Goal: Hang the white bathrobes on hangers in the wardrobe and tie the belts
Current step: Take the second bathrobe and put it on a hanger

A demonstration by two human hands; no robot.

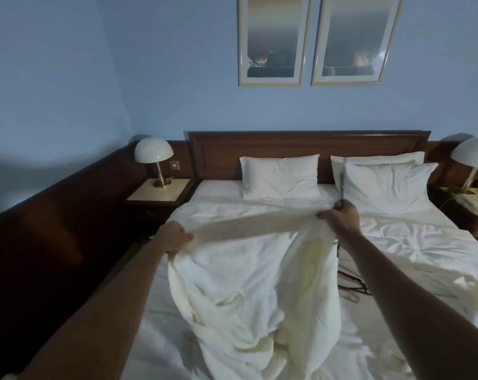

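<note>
A cream-white bathrobe (pixel 248 283) hangs stretched between my two hands above the bed, its lower part bunched on the sheets. My left hand (pixel 174 237) grips its upper edge on the left. My right hand (pixel 339 215) grips the upper edge on the right together with a hanger, whose thin hook (pixel 342 179) sticks up above my fist. More dark hangers (pixel 352 286) lie on the bed just right of the robe, partly hidden by my right forearm.
The bed (pixel 413 242) has rumpled white sheets and two sets of pillows (pixel 281 176) against a dark wooden headboard. Nightstands with dome lamps (pixel 153 154) stand on both sides. A dark wood ledge runs along the left wall. No wardrobe is in view.
</note>
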